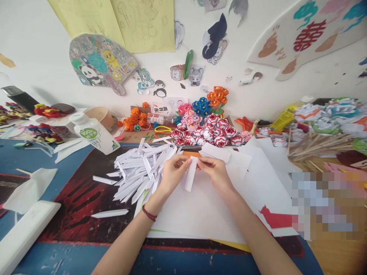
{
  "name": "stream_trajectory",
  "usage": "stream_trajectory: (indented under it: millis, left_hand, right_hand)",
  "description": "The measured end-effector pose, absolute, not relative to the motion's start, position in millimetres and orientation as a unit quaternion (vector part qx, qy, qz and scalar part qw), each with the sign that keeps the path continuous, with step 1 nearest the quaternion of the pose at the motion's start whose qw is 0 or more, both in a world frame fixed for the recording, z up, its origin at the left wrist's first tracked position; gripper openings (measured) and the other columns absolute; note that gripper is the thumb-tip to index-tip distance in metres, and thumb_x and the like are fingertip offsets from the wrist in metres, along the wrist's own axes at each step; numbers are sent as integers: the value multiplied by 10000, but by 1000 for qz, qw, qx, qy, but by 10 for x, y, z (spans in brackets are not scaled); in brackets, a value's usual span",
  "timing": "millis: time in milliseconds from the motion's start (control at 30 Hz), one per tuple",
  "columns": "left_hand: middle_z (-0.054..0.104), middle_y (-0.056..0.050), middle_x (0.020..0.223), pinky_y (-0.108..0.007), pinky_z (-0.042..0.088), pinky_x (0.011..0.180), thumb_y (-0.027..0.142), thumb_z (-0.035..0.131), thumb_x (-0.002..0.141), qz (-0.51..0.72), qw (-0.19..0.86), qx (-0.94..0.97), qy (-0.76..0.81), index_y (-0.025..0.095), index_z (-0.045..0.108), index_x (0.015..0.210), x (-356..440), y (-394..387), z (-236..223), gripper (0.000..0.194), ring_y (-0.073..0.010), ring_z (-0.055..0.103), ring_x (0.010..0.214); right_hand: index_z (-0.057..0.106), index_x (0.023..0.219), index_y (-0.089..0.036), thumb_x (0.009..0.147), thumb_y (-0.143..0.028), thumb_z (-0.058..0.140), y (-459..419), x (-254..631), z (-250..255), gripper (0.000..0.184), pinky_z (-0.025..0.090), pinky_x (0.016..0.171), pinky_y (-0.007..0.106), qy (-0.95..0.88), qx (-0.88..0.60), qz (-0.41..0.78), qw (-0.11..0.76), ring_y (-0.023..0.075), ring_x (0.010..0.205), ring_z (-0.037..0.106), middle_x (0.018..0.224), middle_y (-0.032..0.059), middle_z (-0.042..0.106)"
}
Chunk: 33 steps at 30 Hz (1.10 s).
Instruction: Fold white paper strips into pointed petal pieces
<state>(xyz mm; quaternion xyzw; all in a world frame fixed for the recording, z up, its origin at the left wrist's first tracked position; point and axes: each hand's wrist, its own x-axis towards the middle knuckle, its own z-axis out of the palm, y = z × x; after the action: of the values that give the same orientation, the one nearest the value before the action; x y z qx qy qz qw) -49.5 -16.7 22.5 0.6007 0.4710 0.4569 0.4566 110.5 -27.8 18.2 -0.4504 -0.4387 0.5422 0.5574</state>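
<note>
Between my two hands is a narrow white paper strip [190, 176], hanging down at a slight tilt over large white sheets [183, 214]. My left hand [176, 172] pinches its upper left edge between thumb and fingers. On the other side, my right hand [213, 172] has its thumb and fingertips closed at the strip's upper right edge. Left of my left hand lies a loose heap of folded white paper strips [143, 168]. One single folded strip [109, 213] rests apart on the dark mat. Just behind my hands shows a small orange piece [192, 154].
Red and white paper flowers [212, 131] stand in a bunch at the back, beside orange and blue flowers. A white bottle [96, 133] leans at back left. Thin wooden sticks [321, 141] lie at the right. A long white block [25, 233] occupies the front left.
</note>
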Motion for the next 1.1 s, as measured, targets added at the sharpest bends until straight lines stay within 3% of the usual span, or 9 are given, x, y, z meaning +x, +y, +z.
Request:
stream_trajectory:
  millis: [300, 633, 1100]
  left_hand:
    - [680, -61, 832, -238, 471, 629, 439, 637, 799, 459, 527, 552, 455, 137, 686, 876, -481, -173, 279, 316, -141, 593, 703]
    - [633, -30, 744, -216, 423, 588, 407, 621, 819, 451, 540, 550, 450, 136, 689, 825, -477, -192, 351, 279, -101, 512, 631]
    - [678, -46, 802, -223, 455, 611, 410, 613, 820, 427, 508, 581, 471, 146, 652, 854, -506, -191, 318, 269, -131, 589, 683]
  right_hand:
    - [768, 862, -186, 678, -378, 773, -268, 1112, 183, 266, 544, 753, 363, -418, -440, 577, 547, 208, 748, 684, 862, 53, 746]
    - [745, 785, -151, 702, -454, 735, -276, 1133, 226, 314, 478, 526, 271, -480, -482, 524, 512, 153, 570, 604, 694, 58, 697]
    - [757, 797, -169, 686, -391, 754, -269, 1143, 207, 248, 496, 564, 275, -469, -482, 536, 510, 167, 615, 633, 721, 54, 716]
